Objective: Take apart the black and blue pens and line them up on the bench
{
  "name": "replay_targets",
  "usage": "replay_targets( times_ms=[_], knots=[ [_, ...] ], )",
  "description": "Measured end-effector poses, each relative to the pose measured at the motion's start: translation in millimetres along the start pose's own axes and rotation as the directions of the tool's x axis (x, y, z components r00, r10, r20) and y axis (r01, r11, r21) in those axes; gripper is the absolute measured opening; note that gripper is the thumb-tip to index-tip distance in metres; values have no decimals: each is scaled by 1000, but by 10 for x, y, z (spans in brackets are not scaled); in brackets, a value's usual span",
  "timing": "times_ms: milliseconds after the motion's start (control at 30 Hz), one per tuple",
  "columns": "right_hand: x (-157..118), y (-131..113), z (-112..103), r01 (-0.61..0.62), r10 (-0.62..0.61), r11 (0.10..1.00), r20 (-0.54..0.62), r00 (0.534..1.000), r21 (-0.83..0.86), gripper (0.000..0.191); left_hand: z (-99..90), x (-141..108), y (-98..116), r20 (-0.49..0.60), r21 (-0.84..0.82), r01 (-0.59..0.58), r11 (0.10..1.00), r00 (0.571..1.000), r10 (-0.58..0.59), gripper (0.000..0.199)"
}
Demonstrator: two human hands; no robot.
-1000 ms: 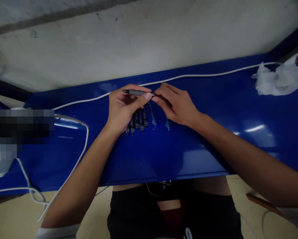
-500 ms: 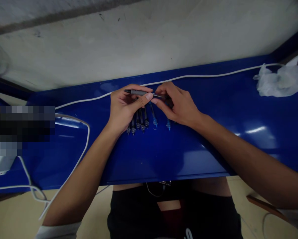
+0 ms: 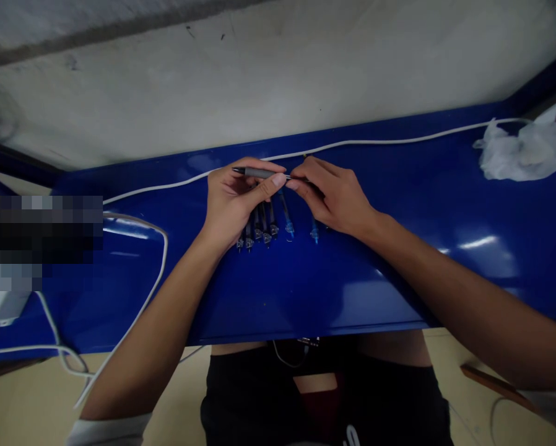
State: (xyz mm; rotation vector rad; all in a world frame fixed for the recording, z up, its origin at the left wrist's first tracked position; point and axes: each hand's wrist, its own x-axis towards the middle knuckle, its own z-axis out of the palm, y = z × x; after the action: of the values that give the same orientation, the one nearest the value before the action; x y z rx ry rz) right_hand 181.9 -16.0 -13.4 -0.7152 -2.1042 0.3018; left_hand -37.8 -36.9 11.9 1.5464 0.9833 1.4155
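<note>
A pen with a grey grip and dark tip [image 3: 258,173] lies sideways in my left hand [image 3: 231,201], closed with thumb and fingers pinching it. My right hand [image 3: 336,192] is closed on the pen's other end, its fingertips close to my left thumb and covering most of that end. Below the hands, several dark pens [image 3: 260,229] lie side by side on the blue table [image 3: 269,285], their upper parts hidden by my left hand. To their right lie a blue pen [image 3: 288,223] and another blue pen [image 3: 314,232], the latter partly under my right hand.
A white cable [image 3: 375,142] runs along the table's back edge by the wall. More white cable [image 3: 161,260] loops at the left, near a white box [image 3: 4,310] and a blurred-out area. A crumpled plastic bag [image 3: 522,148] sits at the far right.
My right hand's fingers have closed in nearer to my left thumb, covering more of the pen's end. My left hand and the pens on the table stay nearly the same.
</note>
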Motion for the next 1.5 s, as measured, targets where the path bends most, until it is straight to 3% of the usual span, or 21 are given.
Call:
replay_targets(
  times_ms=[233, 533, 867, 1133, 1400, 1500],
  knots=[
    [-10, -3, 8, -36, 36, 999, -25, 999, 8, 35, 1, -1, 10, -8, 6, 2, 1000, 1000, -2, 27],
    [-1, -17, -16, -26, 26, 1000, 34, 999, -13, 37, -2, -1, -6, 3, -22, -12, 1000, 1000, 12, 15],
    [-3, -26, 5, -30, 30, 999, 3, 1000, 38, 36, 3, -8, 4, -12, -25, 23, 999, 1000, -24, 26],
    [105, -163, -96, -136, 120, 942, 71, 990, 308, 55, -19, 11, 46, 28, -47, 10, 999, 1000, -8, 28],
    [132, -131, -75, -311, 227, 729, 213, 950, 610, 60, -32, 10, 17, 75, -60, 9, 998, 997, -4, 30],
    [120, -133, -49, -279, 238, 773, 147, 960, 570, 59, -32, 10, 17, 67, -62, 35, 997, 997, -31, 31]
  ],
)
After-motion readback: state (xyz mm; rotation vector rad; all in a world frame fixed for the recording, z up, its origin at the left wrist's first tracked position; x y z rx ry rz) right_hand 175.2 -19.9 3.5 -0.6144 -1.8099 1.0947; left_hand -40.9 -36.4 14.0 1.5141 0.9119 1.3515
